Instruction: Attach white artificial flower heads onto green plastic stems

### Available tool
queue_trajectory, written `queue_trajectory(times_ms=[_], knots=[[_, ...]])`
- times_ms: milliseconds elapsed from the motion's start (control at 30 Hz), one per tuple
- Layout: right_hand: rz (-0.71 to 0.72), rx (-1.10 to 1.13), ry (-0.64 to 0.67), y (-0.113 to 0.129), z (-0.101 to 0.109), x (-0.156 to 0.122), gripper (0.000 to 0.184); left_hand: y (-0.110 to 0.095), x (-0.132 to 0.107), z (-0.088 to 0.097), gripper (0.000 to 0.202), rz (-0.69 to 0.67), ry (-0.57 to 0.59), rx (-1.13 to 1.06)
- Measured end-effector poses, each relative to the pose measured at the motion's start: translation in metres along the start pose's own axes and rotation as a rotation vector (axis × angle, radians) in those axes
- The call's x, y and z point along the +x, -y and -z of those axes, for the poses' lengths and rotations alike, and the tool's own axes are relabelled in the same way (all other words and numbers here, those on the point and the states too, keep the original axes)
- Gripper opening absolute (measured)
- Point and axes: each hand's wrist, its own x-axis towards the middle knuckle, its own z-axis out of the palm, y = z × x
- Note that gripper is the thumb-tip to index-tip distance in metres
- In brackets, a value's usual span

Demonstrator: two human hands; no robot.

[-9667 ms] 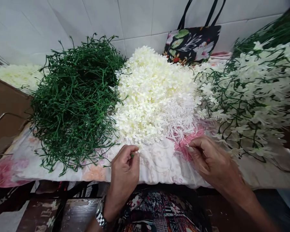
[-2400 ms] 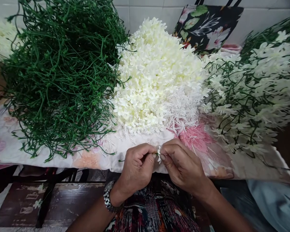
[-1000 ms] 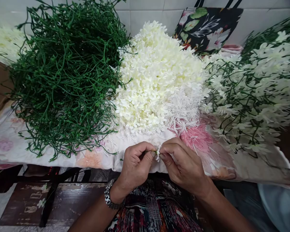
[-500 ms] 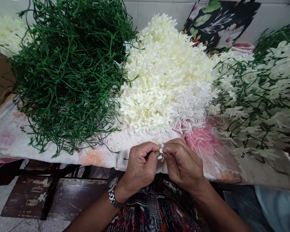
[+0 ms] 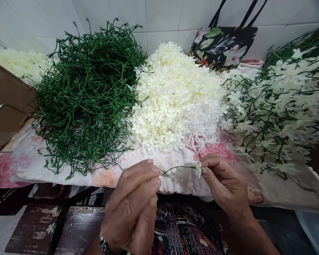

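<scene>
Between thumb and forefinger, my right hand (image 5: 225,184) pinches a small white artificial flower (image 5: 199,169) by its petals. From the flower a thin green plastic stem (image 5: 179,166) runs left toward my left hand (image 5: 134,200). That hand, wearing a metal watch (image 5: 104,245), has its fingers stretched out loosely; its fingertips are near the stem's free end, and I see no grip on it. Behind my hands lies a heap of loose cream-white petals (image 5: 164,95), with white stamen-like pieces (image 5: 202,122) at its front right.
A large tangle of green stems (image 5: 87,95) lies to the left, beside a cardboard box (image 5: 7,102). Assembled white flowers (image 5: 276,117) are piled on the right. A black floral bag (image 5: 223,47) leans on the tiled wall. Floral cloth (image 5: 106,177) covers the table.
My hands have moved apart; the left one has gone left and down, off the flower. The right has shifted right with the flower, and its green stem now shows. The view has tilted up.
</scene>
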Motion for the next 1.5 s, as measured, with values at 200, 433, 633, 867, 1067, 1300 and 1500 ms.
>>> queue_trajectory(times_ms=[200, 433, 633, 867, 1067, 1300, 1500], knots=[[-0.021, -0.001, -0.051, -0.003, 0.003, -0.004, 0.005, 0.022, -0.005, 0.002, 0.032, 0.423, -0.083, -0.121], [-0.001, -0.027, -0.049, -0.001, -0.001, -0.002, 0.007, 0.014, -0.006, -0.015, 0.032, 0.427, 0.299, -0.317], [0.123, -0.137, 0.133, 0.008, 0.004, 0.003, 0.01, 0.016, -0.004, -0.027, 0.022, 0.644, 0.163, -0.522], [0.318, -0.451, 0.087, 0.0, 0.018, 0.035, 0.012, 0.039, 0.014, -0.033, 0.014, 0.944, 0.194, -0.284], [0.393, -0.923, 0.217, -0.01, 0.007, 0.056, 0.018, 0.049, 0.047, -0.056, 0.018, 0.581, 0.339, 0.158], [0.4, -0.866, 0.204, -0.015, 0.007, 0.054, 0.02, 0.054, 0.054, -0.076, 0.022, 0.425, 0.505, 0.485], [0.355, -0.92, 0.157, -0.015, 0.007, 0.053, 0.017, 0.048, 0.054, -0.066, 0.017, 0.582, 0.344, 0.184]])
